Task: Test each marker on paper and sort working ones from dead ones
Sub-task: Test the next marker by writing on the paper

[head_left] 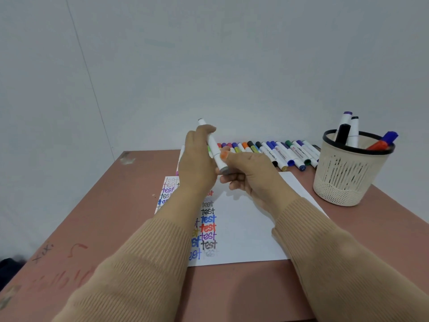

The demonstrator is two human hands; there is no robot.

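Both hands' fingers clamp one white marker [213,147] above the paper [243,228], hiding part of the marker row [278,152]; basket [348,180] stands right.

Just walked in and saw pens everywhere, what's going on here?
A person is testing markers. Both hands, left hand and right hand, hold a white marker above a paper covered in the word "test" in many colours. More markers lie in a row at the wall, and some stand in a mesh cup.
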